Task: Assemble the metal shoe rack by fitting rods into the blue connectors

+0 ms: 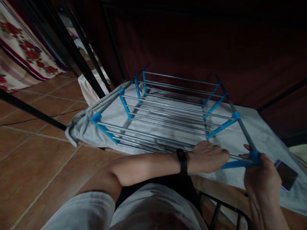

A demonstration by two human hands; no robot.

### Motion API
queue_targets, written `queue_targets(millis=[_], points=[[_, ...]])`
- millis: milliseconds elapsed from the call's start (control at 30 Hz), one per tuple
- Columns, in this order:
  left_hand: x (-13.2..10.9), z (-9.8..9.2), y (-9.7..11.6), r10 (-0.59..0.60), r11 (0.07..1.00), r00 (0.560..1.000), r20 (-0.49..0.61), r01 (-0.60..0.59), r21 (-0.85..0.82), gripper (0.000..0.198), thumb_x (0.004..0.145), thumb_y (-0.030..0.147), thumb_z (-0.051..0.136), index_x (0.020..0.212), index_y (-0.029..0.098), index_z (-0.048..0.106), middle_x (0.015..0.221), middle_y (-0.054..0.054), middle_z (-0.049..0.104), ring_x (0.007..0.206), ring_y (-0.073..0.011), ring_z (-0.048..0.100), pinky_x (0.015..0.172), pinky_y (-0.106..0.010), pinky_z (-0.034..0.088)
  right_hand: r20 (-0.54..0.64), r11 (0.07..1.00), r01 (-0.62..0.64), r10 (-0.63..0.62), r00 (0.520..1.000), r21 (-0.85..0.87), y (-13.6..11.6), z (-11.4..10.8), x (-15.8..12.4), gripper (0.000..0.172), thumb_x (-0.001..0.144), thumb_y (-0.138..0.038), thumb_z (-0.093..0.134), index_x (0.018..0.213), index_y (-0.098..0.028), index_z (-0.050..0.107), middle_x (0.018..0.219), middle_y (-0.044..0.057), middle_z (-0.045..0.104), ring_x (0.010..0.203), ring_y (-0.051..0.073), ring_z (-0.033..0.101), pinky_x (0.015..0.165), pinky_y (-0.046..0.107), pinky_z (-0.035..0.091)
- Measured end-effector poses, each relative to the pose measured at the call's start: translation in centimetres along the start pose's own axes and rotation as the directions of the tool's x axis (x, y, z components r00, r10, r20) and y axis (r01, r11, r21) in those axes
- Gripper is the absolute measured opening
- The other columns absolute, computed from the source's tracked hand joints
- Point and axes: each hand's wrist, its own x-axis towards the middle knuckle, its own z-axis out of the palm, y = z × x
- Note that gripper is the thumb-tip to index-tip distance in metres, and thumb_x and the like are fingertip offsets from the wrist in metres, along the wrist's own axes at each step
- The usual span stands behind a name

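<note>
A rack of grey metal tubes and blue plastic brackets [168, 110] lies on its side on a surface covered with a light grey cloth [249, 123]. My left hand [207, 156], with a dark band on its wrist, reaches across to the right and wraps round the nearest tubes. At the rack's near right corner my right hand [261, 177] grips a blue bracket [254, 158], thumb and fingers on either side of it. Part of that end's bracket and tubes is hidden by my left hand.
A dark phone [286, 175] lies on the cloth to the right of my right hand. Black metal posts [79, 60] stand at the left, and a black metal chair frame [223, 207] is below. Dark red fabric [182, 48] hangs behind the rack. Brown tiles [43, 159] cover the floor.
</note>
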Motion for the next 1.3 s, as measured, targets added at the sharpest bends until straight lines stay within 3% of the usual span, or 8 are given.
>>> queue_targets(millis=[167,667,800,900,1000,1133,1233,1300], points=[[0.1,-0.2,0.1,-0.016,0.999,1.000,0.012,0.017,-0.031,0.016,0.095,0.016,0.044,0.096,0.016,0.060,0.077,-0.004,0.071,0.069,-0.0196,0.067,0.056,-0.032,0.043,-0.020,0.992,-0.002,0.005,1.000,0.129,0.0,0.2,-0.1,0.028,0.086,-0.023,0.049,0.068,-0.020,0.070,0.097,0.011,0.070,0.064,0.017,0.053,0.099,0.046,0.043],[0.0,-0.3,0.1,-0.027,0.999,1.000,-0.002,0.027,-0.042,0.015,0.093,0.018,0.046,0.096,0.017,0.061,0.077,-0.005,0.069,0.070,-0.0209,0.067,0.060,-0.033,0.044,-0.056,0.987,-0.020,0.030,0.998,0.160,-0.3,0.9,-0.4,0.023,0.085,-0.023,0.047,0.071,-0.017,0.065,0.093,0.008,0.068,0.061,0.013,0.050,0.081,0.036,0.046],[0.2,0.0,-0.1,-0.027,0.999,0.999,0.035,0.028,-0.033,0.017,0.094,0.016,0.044,0.100,0.017,0.061,0.085,-0.007,0.069,0.073,-0.0216,0.067,0.062,-0.034,0.046,-0.025,0.994,0.025,-0.023,0.999,0.109,0.0,0.8,-0.6,0.021,0.088,-0.026,0.047,0.078,-0.018,0.064,0.091,0.006,0.068,0.064,0.014,0.055,0.084,0.034,0.045],[-0.3,-0.4,0.2,0.010,1.000,1.000,-0.029,-0.010,0.025,0.019,0.097,0.017,0.043,0.104,0.015,0.061,0.103,-0.011,0.067,0.091,-0.0226,0.066,0.076,-0.035,0.051,-0.012,0.996,0.062,-0.061,0.998,0.065,-0.1,0.8,-1.1,0.026,0.091,-0.033,0.046,0.086,-0.016,0.065,0.087,0.004,0.067,0.070,0.014,0.060,0.088,0.034,0.045],[-2.1,-1.7,0.3,0.136,0.984,0.980,-0.144,-0.116,0.136,0.029,0.097,0.011,0.042,0.122,0.012,0.057,0.124,-0.015,0.061,0.118,-0.0245,0.057,0.100,-0.037,0.046,0.076,0.997,0.043,-0.048,0.996,0.063,0.0,0.4,-1.3,0.040,0.093,-0.049,0.045,0.095,-0.016,0.066,0.083,0.005,0.068,0.079,0.017,0.065,0.092,0.037,0.046],[-6.6,-2.3,-1.4,0.356,0.922,0.922,-0.153,-0.319,0.220,0.036,0.097,0.008,0.042,0.129,0.015,0.058,0.128,-0.011,0.064,0.121,-0.0215,0.057,0.106,-0.035,0.043,0.067,0.994,0.032,-0.040,0.997,0.108,1.2,-1.1,-0.9,0.050,0.088,-0.066,0.049,0.098,-0.019,0.065,0.094,0.006,0.072,0.097,0.021,0.068,0.094,0.038,0.047],[-9.9,-0.8,-3.2,0.327,0.924,0.944,-0.055,-0.306,0.229,0.042,0.094,0.003,0.044,0.129,0.019,0.061,0.123,-0.009,0.069,0.116,-0.0209,0.061,0.103,-0.036,0.047,-0.018,0.992,-0.013,0.015,1.000,0.128,3.3,-2.7,-0.8,0.053,0.084,-0.071,0.052,0.095,-0.021,0.065,0.103,0.006,0.073,0.102,0.021,0.068,0.092,0.037,0.048],[-11.2,0.7,-4.0,0.239,0.947,0.971,-0.020,-0.229,0.226,0.045,0.091,0.003,0.046,0.129,0.021,0.063,0.125,-0.009,0.069,0.117,-0.0220,0.062,0.103,-0.038,0.049,-0.029,0.992,-0.064,0.067,0.997,0.107,5.0,-3.5,-1.2,0.054,0.082,-0.071,0.054,0.097,-0.021,0.067,0.107,0.007,0.073,0.103,0.021,0.068,0.093,0.037,0.048]])
